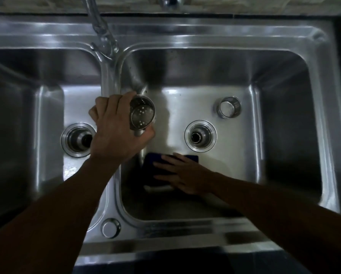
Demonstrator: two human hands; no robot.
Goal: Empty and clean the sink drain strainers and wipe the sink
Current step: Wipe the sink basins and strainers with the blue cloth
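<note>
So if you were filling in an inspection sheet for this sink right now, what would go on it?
Surface: steel double sink, shiny and possibly wet; both drains, left drain and right drain, are open with no strainer in them.
Job's things: held strainer is lifted over the divider; loose strainer lies on the right basin floor; blue pad is at the right basin's front.
Clutter: nothing seen.
Hands: left hand grips the held strainer; right hand lies flat on the blue pad.
Cables: nothing seen.
Surroundings: faucet is at the back, round cap is on the front rim, and the light is dim.
</note>
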